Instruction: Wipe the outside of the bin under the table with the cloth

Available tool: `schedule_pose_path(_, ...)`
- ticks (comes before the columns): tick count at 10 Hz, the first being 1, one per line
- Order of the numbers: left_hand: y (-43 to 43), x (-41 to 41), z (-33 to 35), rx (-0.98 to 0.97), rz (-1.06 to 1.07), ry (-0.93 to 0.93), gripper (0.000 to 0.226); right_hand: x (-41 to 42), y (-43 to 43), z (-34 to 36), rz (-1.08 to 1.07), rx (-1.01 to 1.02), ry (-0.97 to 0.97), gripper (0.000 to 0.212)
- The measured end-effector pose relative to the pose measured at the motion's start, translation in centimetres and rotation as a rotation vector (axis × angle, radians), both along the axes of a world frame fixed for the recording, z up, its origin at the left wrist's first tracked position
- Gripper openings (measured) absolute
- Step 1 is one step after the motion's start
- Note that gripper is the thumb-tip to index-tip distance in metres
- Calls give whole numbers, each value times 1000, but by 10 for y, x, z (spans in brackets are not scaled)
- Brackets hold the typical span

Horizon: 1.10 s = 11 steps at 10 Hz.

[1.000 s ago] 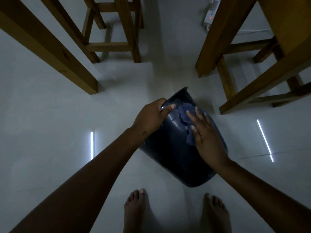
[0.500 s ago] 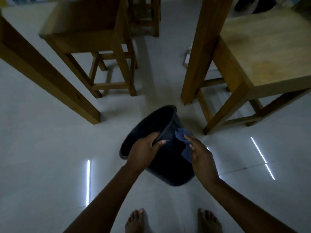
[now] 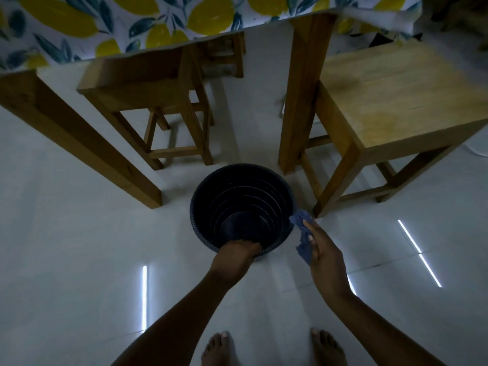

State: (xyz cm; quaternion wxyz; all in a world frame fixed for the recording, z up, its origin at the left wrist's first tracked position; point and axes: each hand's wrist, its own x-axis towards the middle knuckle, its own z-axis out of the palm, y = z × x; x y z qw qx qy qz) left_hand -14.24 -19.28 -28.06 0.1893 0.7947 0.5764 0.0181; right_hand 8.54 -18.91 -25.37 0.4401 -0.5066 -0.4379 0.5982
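Note:
A dark round bin (image 3: pixel 211 207) stands upright on the pale floor, its open mouth facing me and its inside ribbed and empty. My left hand (image 3: pixel 235 256) grips the near rim, fingers curled over the edge into the bin. My right hand (image 3: pixel 323 253) holds a blue cloth (image 3: pixel 301 235) with fairly straight fingers, and the cloth's top touches the outer right side of the bin near the rim. The bin's outer wall is mostly hidden from this angle.
A wooden table leg (image 3: pixel 301 101) stands just behind the bin, another (image 3: pixel 79 143) to the left. A wooden stool (image 3: pixel 158 101) sits behind left, a larger one (image 3: pixel 390 101) at right. A lemon-print tablecloth (image 3: pixel 132 22) hangs above. My bare feet (image 3: pixel 219 350) are below.
The bin has gone from tilted on its side to upright on the floor. My left hand kept the rim; my right hand moved the cloth to the bin's right side.

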Motion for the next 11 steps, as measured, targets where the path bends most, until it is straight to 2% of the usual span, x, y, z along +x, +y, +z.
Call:
schedule_pose_path(1,-7,1,9,-189,4,100,31,-1,-5,11,-16,51,-73,55)
schedule_pose_path(2,-6,6,29,-258,-14,149,44,1,-3,33,-46,121,-202,54)
schedule_pose_path(3,16,25,77,-117,12,37,39,13,18,85,-141,254,-295,45)
schedule_pose_path(4,38,40,116,-21,29,-46,37,25,41,125,-255,403,-408,44)
schedule_pose_path(5,84,65,166,85,-8,-144,25,50,89,177,-359,626,-449,47)
schedule_pose_path(6,116,78,185,133,-27,-170,21,66,129,184,-382,656,-540,47)
schedule_pose_path(7,159,89,201,120,14,-252,27,81,188,157,-133,463,-985,55)
schedule_pose_path(8,170,92,209,69,46,-231,37,83,196,132,123,307,-1284,64)
schedule_pose_path(9,185,79,237,41,78,-205,52,80,202,149,219,239,-1324,84)
schedule_pose_path(10,195,70,272,103,80,-209,56,66,201,193,221,306,-1295,89)
schedule_pose_path(11,193,54,354,92,101,-138,58,34,193,273,147,445,-1240,66)
